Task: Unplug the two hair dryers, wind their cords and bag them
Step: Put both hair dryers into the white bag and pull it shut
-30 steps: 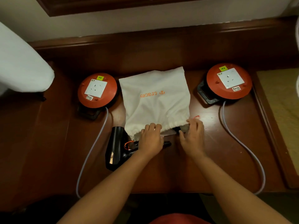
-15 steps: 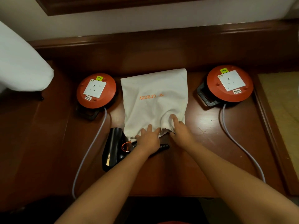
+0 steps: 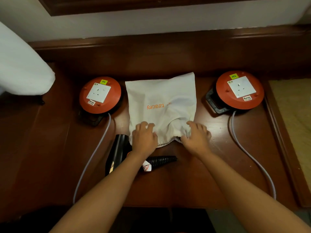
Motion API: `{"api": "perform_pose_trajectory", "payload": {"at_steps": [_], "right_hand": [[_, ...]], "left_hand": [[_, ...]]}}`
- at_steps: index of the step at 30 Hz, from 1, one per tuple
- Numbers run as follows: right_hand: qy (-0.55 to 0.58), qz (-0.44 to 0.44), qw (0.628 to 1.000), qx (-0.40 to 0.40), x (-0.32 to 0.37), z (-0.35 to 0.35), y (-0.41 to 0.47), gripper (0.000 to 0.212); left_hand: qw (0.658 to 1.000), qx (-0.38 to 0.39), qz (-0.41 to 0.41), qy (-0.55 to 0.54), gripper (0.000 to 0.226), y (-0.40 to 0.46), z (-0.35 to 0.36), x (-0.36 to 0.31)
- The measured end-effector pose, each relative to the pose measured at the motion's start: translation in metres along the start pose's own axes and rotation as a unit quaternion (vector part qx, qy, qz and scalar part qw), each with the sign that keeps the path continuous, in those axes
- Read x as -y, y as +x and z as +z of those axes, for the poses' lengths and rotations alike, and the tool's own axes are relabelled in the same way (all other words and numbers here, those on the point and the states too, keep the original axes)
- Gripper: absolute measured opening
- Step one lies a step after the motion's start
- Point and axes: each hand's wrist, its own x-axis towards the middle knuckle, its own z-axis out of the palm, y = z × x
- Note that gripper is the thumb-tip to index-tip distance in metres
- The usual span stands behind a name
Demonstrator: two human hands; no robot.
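Note:
A white cloth drawstring bag (image 3: 161, 101) with orange lettering lies in the middle of the wooden table, its gathered mouth facing me. My left hand (image 3: 143, 137) grips the left side of the mouth and my right hand (image 3: 196, 137) grips the right side. The bag bulges near the mouth; what is inside is hidden. A black hair dryer (image 3: 117, 152) lies on the table under my left forearm, its ribbed cord collar (image 3: 161, 160) with a white tag pointing right.
Two orange cord reels with white sockets stand at the left (image 3: 100, 95) and right (image 3: 239, 89) of the bag, nothing plugged in. Their grey cables (image 3: 90, 158) (image 3: 249, 153) run to the table's front edge. A white pillow (image 3: 21, 68) lies at far left.
My hands have spread apart along the bag's mouth; the right hand moved from the middle of the opening to its right corner. The bag is bunched up more near the mouth.

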Motion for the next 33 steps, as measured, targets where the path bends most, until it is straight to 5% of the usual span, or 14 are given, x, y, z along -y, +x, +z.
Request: {"api": "perform_pose_trajectory", "payload": {"at_steps": [3, 7, 20, 25, 31, 33], "right_hand": [[0.015, 0.028, 0.998, -0.046, 0.02, -0.002, 0.01, 0.054], [-0.015, 0.085, 0.992, 0.097, 0.038, 0.017, 0.027, 0.066], [0.014, 0.099, 0.994, 0.054, 0.038, 0.012, 0.049, 0.034], [0.062, 0.103, 0.992, 0.031, 0.033, 0.014, 0.052, 0.04], [0.103, 0.078, 0.991, 0.018, 0.011, 0.016, 0.036, 0.042], [0.073, 0.081, 0.993, 0.034, 0.004, 0.017, 0.031, 0.039]], "left_hand": [[0.994, 0.015, -0.097, 0.041, 0.056, 0.012, 0.0, 0.011], [0.973, 0.139, -0.18, 0.033, 0.069, 0.022, -0.003, 0.016], [0.985, 0.146, -0.086, 0.015, 0.06, 0.018, -0.016, 0.022], [0.985, 0.152, -0.051, 0.06, 0.059, 0.02, -0.02, 0.024], [0.994, 0.01, 0.01, 0.105, 0.047, 0.01, -0.012, 0.021], [0.994, 0.03, 0.05, 0.091, 0.048, 0.007, -0.006, 0.013]]}}
